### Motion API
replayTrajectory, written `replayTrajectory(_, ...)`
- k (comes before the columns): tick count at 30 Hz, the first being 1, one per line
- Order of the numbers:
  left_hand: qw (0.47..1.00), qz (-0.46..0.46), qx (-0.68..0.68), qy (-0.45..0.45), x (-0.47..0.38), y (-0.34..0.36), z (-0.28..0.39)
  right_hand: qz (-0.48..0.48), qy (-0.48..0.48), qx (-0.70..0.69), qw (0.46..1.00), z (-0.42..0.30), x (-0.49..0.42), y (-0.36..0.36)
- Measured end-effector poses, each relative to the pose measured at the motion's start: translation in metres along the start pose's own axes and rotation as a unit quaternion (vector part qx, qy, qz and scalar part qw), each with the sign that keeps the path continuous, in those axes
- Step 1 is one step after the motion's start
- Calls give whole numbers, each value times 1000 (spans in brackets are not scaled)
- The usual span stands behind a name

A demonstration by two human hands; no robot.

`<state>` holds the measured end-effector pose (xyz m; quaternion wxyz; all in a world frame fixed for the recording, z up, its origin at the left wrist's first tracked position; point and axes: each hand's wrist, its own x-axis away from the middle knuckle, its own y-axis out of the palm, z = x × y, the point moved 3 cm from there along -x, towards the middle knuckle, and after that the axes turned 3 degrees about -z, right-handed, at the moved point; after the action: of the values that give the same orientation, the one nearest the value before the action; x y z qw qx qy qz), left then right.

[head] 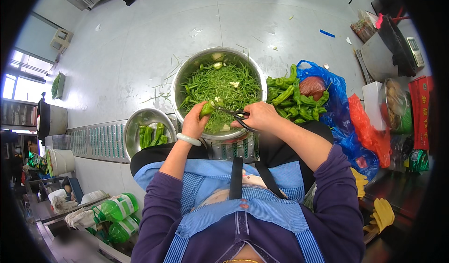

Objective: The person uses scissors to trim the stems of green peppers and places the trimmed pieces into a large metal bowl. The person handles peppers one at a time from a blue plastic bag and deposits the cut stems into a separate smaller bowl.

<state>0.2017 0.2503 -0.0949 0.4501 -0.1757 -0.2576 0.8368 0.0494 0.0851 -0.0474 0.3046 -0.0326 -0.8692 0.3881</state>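
Note:
My left hand (195, 120) grips a green pepper (207, 109), with the pepper's pale end pointing away from me. In my right hand (262, 116) is a pair of black-handled scissors (235, 113), its blades reaching to the pepper's end. Both hands are over the near part of a large steel basin (176, 84). Thin green stems and trimmings (224, 84) fill much of it, with several whitish pieces on top. Left of it, a smaller steel bowl (132, 122) holds several long green peppers (149, 135).
To the right, a pile of green peppers (305, 105) lies on a blue plastic bag (336, 84), beside a red bag (368, 129). A metal drain grate (94, 142) runs under the bowl. Green bottles (119, 208) stand at lower left; a yellow glove (382, 214) lies at lower right.

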Motion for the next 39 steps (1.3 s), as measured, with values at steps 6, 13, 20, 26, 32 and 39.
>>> replayTrajectory(6, 987, -69, 39, -139, 3, 11, -15, -31, 55, -96, 993, 8, -13, 11)
replayTrajectory(13, 991, -17, -59, -123, 10, -1, -17, -5, 77, -61, 995, 22, -26, 6)
replayTrajectory(20, 831, 107, -433, -332, 14, -103, -58, 9, 63, 160, 985, 24, -13, -3)
replayTrajectory(26, 826, 70, -414, -375, 22, -92, -76, 15, 45, 237, 970, 36, 3, -49)
replayTrajectory(32, 924, 112, -329, -156, 0, -65, -54, 123, 113, -5, 986, 140, 23, -107)
replayTrajectory(39, 966, 83, -244, -30, -15, -28, -25, 220, 361, -128, 897, 291, -4, 9)
